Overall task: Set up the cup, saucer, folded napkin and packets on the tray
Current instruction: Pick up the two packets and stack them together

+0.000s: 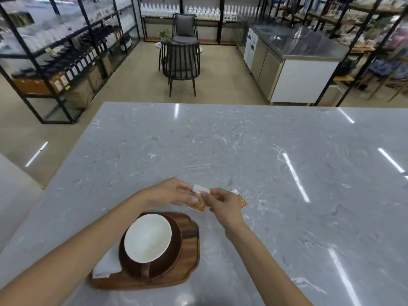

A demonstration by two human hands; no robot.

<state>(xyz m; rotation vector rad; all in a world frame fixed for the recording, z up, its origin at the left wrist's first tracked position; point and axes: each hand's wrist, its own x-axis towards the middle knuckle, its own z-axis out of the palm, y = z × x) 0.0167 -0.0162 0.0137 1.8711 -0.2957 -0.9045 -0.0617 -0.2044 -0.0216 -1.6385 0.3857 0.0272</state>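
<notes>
One tray (189, 257) on the desk (265, 151) carries one saucer (172, 257), one cup (148, 237) and one napkin (106, 266). Two packets: the left hand's (170, 193) fingers pinch one (197, 203) beyond the tray; the right hand's (223, 206) fingers pinch the other (241, 200).

Two bare forearms reach forward; left hand (170, 192) and right hand (223, 205) meet, fingers pinched closed, nearly touching.

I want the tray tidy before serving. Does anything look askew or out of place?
Only the napkin: it pokes out from under the saucer past the tray edge. The packets are off the tray, in both hands.
</notes>
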